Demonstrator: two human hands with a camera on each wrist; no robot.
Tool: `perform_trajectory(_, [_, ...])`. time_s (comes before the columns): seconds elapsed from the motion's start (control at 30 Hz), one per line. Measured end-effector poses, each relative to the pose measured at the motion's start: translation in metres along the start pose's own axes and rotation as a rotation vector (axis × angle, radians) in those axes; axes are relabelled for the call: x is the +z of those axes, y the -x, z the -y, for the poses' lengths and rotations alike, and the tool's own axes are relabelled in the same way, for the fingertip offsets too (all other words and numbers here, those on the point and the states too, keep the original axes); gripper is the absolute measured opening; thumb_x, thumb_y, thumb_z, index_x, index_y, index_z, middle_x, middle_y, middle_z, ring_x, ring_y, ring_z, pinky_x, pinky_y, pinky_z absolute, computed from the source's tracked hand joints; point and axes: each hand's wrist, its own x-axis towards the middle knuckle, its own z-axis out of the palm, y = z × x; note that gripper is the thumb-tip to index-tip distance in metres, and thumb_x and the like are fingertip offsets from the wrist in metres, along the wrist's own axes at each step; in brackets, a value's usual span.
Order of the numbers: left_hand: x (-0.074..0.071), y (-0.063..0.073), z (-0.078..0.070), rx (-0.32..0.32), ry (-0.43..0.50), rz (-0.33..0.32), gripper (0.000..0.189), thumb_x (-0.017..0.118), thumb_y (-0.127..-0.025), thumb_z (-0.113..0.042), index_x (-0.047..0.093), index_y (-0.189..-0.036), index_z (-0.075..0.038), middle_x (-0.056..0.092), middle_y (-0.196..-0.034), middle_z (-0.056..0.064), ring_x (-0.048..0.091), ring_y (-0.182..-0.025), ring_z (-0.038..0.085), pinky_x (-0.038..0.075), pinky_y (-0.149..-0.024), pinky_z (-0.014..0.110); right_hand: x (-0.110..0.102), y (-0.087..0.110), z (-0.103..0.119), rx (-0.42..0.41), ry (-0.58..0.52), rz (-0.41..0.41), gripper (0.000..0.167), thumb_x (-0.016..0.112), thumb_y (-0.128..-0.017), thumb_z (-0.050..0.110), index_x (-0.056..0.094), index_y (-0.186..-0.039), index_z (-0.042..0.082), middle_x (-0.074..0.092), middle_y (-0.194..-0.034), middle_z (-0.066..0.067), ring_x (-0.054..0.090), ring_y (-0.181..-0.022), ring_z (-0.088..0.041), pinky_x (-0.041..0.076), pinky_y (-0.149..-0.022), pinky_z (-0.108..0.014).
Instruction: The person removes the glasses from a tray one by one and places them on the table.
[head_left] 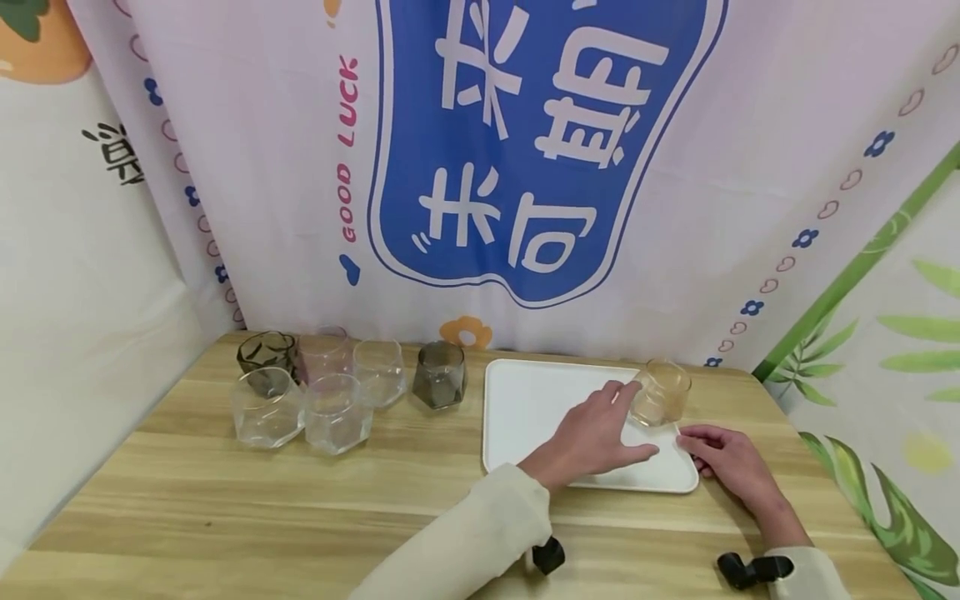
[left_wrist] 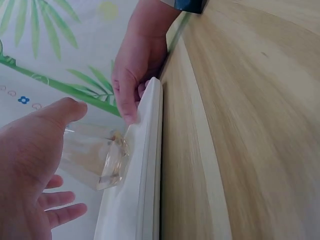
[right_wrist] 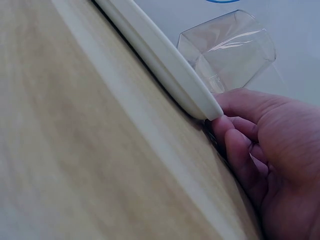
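Note:
A white rectangular tray lies on the wooden table. On its right end stands an amber-tinted faceted glass, upright. My left hand is over the tray, thumb and fingers spread apart, fingertips right at the glass's left side in the head view. In the left wrist view that glass shows beyond the spread hand, not enclosed by it. My right hand pinches the tray's right edge near the front corner; the right wrist view shows fingers under the rim and the glass just beyond.
To the left, a dark glass stands by itself near the tray. Farther left is a cluster of several glasses, including a clear glass in front and a smoky glass behind. A printed curtain hangs along the table's back edge.

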Motion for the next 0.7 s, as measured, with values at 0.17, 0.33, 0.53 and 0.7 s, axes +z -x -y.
perform_trajectory(0.17, [0.011, -0.015, -0.010, -0.078, 0.035, -0.041, 0.095, 0.073, -0.087, -0.061, 0.031, -0.160, -0.016, 0.046, -0.150, 0.004, 0.052, -0.129, 0.015, 0.052, -0.094, 0.030, 0.002, 0.000, -0.001, -0.002, -0.004, -0.001, 0.051, 0.071, -0.099, 0.033, 0.065, -0.129, -0.008, 0.068, -0.084, -0.005, 0.062, -0.071, -0.013, 0.055, -0.060, -0.028])
perform_trajectory(0.33, [0.021, -0.030, -0.020, -0.122, 0.058, -0.054, 0.097, 0.074, -0.087, -0.060, 0.028, -0.160, -0.015, 0.040, -0.153, 0.004, 0.046, -0.134, 0.015, 0.049, -0.098, 0.030, 0.001, 0.002, 0.000, -0.003, -0.004, -0.007, 0.049, 0.070, -0.100, 0.031, 0.065, -0.129, -0.008, 0.068, -0.084, -0.005, 0.062, -0.071, -0.013, 0.055, -0.061, -0.028])
perform_trajectory(0.53, [0.026, -0.047, -0.031, -0.147, 0.001, -0.053, 0.106, 0.071, -0.084, -0.069, 0.023, -0.162, -0.015, 0.036, -0.156, 0.004, 0.039, -0.141, 0.016, 0.044, -0.106, 0.030, 0.000, 0.003, -0.001, -0.003, -0.026, -0.013, 0.045, 0.070, -0.100, 0.027, 0.065, -0.127, -0.009, 0.068, -0.083, -0.005, 0.062, -0.071, -0.013, 0.055, -0.061, -0.027])
perform_trajectory(0.7, [0.028, -0.058, -0.034, -0.191, 0.026, -0.028, 0.107, 0.074, -0.085, -0.065, 0.020, -0.164, -0.018, 0.034, -0.160, 0.003, 0.035, -0.145, 0.016, 0.040, -0.110, 0.031, 0.001, 0.002, 0.000, 0.015, -0.024, -0.011, 0.048, 0.073, -0.098, 0.032, 0.067, -0.125, -0.007, 0.067, -0.083, -0.004, 0.061, -0.072, -0.013, 0.055, -0.061, -0.027])
